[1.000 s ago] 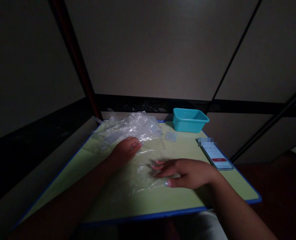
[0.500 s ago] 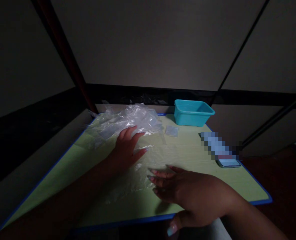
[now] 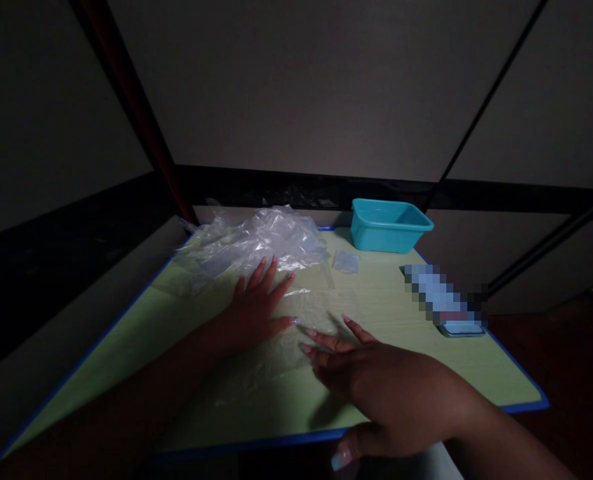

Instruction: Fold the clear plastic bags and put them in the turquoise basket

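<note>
A clear plastic bag [image 3: 281,357] lies flat across the front middle of the table. My left hand [image 3: 256,310] rests on its left part, palm down with the fingers spread. Over the bag's right side, my right hand [image 3: 376,377] is open, fingers stretched toward the left and thumb apart near the table edge. Whether the right fingertips press on the plastic or hover just above it, I cannot tell. Just beyond my left fingertips is a crumpled heap of clear plastic bags [image 3: 281,233]. A small folded plastic packet [image 3: 346,261] lies to the right of the heap.
The table [image 3: 401,400] has a pale green top and a blue rim. A turquoise plastic basket [image 3: 383,237] stands at the back right. Along the right edge lies a phone-like flat object [image 3: 461,329], mostly blurred out. Panelled walls [image 3: 301,87] stand behind and at the left.
My left hand has flattened and spread its fingers, its thumb shifting a little toward me. My right fingers have moved slightly away from me and spread wider. The bag stays in place.
</note>
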Tool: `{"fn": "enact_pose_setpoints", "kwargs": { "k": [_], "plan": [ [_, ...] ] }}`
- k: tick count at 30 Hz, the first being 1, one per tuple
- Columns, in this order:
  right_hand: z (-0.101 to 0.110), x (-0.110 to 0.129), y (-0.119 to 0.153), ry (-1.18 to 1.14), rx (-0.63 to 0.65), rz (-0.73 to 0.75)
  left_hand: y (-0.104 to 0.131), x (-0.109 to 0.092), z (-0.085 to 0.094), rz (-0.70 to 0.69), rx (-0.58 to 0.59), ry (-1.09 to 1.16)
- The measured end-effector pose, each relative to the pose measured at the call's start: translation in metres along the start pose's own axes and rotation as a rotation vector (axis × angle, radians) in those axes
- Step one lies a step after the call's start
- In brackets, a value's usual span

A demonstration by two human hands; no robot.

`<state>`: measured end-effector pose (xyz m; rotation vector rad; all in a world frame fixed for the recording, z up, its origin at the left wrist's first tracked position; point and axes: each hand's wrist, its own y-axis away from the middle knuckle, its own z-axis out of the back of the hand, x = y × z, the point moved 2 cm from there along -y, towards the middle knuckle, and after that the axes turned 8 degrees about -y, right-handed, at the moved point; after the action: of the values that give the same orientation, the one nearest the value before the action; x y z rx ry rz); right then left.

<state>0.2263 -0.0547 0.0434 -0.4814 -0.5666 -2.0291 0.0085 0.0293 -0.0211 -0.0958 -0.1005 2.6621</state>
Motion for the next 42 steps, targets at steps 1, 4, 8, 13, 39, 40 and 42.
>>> {"fn": "enact_pose_setpoints", "kwargs": {
  "k": [1,4,8,13,39,40,42],
  "plan": [
    [0.000,0.000,0.000,-0.002,0.000,0.000,0.000,-0.001,0.001,0.004,0.011,-0.002],
    [0.003,0.001,-0.001,-0.023,-0.007,0.009,0.001,-0.004,0.002,0.005,0.033,-0.020],
    [0.005,-0.001,-0.002,-0.070,0.012,0.049,0.000,-0.004,0.000,-0.031,-0.013,-0.052],
    [0.006,-0.009,-0.005,-0.112,-0.009,0.076,-0.002,-0.010,0.013,-0.136,-0.177,0.114],
    [0.022,-0.063,-0.029,-0.722,-0.093,0.064,0.009,-0.022,0.037,-0.249,0.165,0.613],
    [0.022,-0.065,-0.030,-0.734,-0.103,0.063,0.008,-0.021,0.035,-0.222,0.172,0.629],
    [0.022,-0.067,-0.031,-0.751,-0.119,0.066,0.006,-0.018,0.032,-0.170,0.181,0.673]
  ]
}}
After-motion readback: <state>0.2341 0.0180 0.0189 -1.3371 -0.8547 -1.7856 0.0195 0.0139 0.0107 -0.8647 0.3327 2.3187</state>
